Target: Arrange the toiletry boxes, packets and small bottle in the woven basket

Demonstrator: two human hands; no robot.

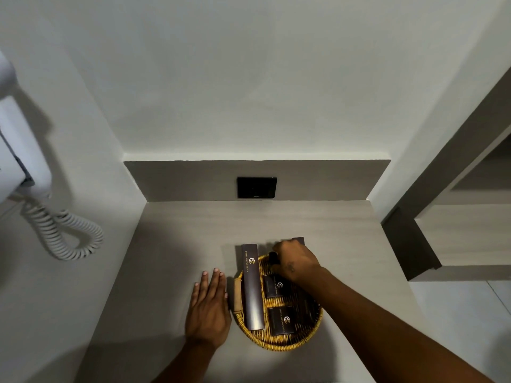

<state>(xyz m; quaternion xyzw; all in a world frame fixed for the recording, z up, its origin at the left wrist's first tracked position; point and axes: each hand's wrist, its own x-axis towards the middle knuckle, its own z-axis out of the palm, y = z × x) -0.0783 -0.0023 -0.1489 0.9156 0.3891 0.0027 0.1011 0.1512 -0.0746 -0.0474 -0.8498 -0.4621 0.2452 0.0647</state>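
Overhead, a pale grey counter [177, 244] fills a recessed nook, with a black wall socket plate [257, 187] set in the back panel and a white wall-mounted hair dryer [16, 150] with a coiled cord [63, 236] on the left wall. Near the counter's front edge sits the round woven basket [279, 344]. The person's left hand [208, 308] lies flat and open on the counter, fingers straight, just beside the basket's left rim. The right hand [297, 262] reaches over the basket's far side, its fingers curled around the small dark bottle [273, 257] at the back rim. A long dark box [252, 286] lies along the left side of the basket, its far end jutting past the rim. Two small dark boxes rest on the basket floor: one [281, 319] near the front, another [273, 285] behind it, partly under the right wrist. A further dark box [298, 240] shows just beyond the right hand's knuckles.
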